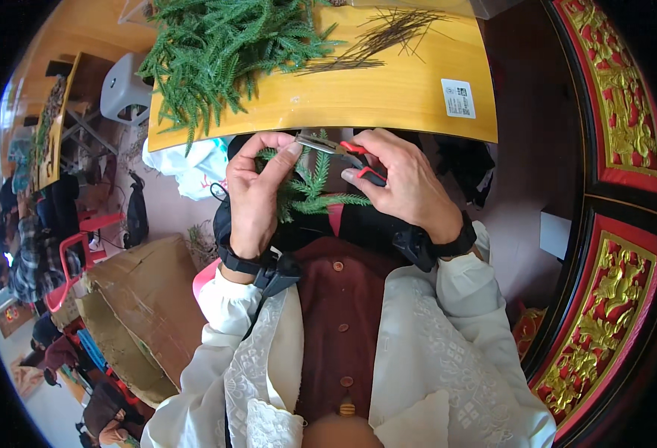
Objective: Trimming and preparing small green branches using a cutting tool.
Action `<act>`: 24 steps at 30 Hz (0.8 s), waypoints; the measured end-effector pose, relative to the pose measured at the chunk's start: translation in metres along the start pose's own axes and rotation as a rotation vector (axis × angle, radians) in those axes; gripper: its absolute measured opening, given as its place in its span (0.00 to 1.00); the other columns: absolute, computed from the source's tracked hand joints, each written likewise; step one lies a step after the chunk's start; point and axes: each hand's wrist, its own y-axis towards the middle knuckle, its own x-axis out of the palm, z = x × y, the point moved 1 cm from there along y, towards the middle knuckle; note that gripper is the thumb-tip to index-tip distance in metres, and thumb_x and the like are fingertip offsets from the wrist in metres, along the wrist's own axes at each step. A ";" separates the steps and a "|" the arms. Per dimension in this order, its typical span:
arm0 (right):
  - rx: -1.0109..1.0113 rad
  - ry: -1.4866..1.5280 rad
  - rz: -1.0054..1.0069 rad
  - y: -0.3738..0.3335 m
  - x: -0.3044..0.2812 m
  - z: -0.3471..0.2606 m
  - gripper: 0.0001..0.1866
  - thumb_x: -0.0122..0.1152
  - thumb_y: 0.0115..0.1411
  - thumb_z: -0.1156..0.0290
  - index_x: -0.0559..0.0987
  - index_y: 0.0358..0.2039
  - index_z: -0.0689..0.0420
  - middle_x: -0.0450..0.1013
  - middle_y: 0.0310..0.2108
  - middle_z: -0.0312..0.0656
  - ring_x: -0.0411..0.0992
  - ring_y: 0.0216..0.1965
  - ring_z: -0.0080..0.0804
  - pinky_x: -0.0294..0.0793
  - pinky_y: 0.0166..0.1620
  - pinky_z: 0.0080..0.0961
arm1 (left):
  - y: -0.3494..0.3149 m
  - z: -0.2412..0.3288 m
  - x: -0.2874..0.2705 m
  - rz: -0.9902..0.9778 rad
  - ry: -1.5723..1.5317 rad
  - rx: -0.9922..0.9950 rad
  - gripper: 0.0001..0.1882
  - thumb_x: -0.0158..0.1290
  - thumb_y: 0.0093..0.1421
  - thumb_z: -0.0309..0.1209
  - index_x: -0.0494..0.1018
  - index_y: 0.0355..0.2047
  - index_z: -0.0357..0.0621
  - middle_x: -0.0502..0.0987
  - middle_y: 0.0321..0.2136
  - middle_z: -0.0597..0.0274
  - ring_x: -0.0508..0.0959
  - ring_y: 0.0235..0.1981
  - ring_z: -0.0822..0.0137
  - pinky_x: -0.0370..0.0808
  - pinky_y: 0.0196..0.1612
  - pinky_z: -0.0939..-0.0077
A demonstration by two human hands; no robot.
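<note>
My right hand (407,175) is closed around long-nosed pliers (327,145) with red and black handles. The jaws point left and reach the fingertips of my left hand (257,187). That hand is closed in a pinch between thumb and forefinger. From it a green artificial pine sprig (315,183) spreads out below the pliers, over my lap. Part of the sprig is hidden behind the left fingers, and whatever sits right at the plier tips is too small to make out.
The yellow table (388,112) edge lies just beyond my hands. On it are a heap of green pine sprigs (231,52) and loose thin brown wires (388,37). A cardboard box (145,299) stands at my left, a grey stool (125,86) farther off. Carved red-gold panels (604,313) line the right.
</note>
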 end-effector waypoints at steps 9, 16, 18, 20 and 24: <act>-0.161 0.005 0.002 -0.008 -0.008 0.029 0.19 0.67 0.47 0.76 0.73 0.41 0.61 0.69 0.31 0.45 0.69 0.30 0.41 0.70 0.35 0.31 | 0.002 -0.016 0.007 -0.153 -0.150 -0.240 0.04 0.56 0.56 0.22 0.74 0.32 0.40 0.75 0.28 0.71 0.71 0.24 0.82 0.67 0.30 0.90; -0.282 -0.020 -0.006 -0.009 -0.012 0.044 0.19 0.65 0.45 0.78 0.74 0.40 0.59 0.69 0.32 0.44 0.70 0.32 0.44 0.71 0.36 0.31 | 0.008 -0.041 0.001 -0.468 -0.428 -0.440 0.07 0.55 0.55 0.21 0.72 0.35 0.36 0.76 0.28 0.64 0.75 0.25 0.77 0.72 0.28 0.87; -0.288 -0.068 -0.029 -0.010 -0.014 0.046 0.19 0.65 0.44 0.78 0.75 0.40 0.58 0.70 0.32 0.43 0.70 0.33 0.44 0.71 0.36 0.31 | 0.009 -0.045 0.004 -0.474 -0.422 -0.456 0.08 0.54 0.55 0.21 0.72 0.35 0.36 0.76 0.28 0.63 0.75 0.25 0.77 0.72 0.28 0.86; -0.292 -0.074 -0.024 -0.011 -0.015 0.052 0.19 0.64 0.43 0.79 0.75 0.40 0.58 0.70 0.32 0.43 0.70 0.33 0.44 0.71 0.36 0.31 | 0.012 -0.050 0.006 -0.482 -0.415 -0.470 0.08 0.54 0.55 0.22 0.72 0.35 0.36 0.76 0.28 0.62 0.76 0.25 0.76 0.72 0.29 0.86; -0.303 -0.080 -0.023 -0.011 -0.018 0.059 0.19 0.63 0.42 0.80 0.76 0.39 0.58 0.70 0.31 0.42 0.71 0.32 0.44 0.71 0.35 0.31 | 0.017 -0.056 0.013 -0.645 -0.580 -0.514 0.08 0.54 0.54 0.22 0.72 0.35 0.35 0.77 0.29 0.62 0.76 0.26 0.76 0.73 0.30 0.85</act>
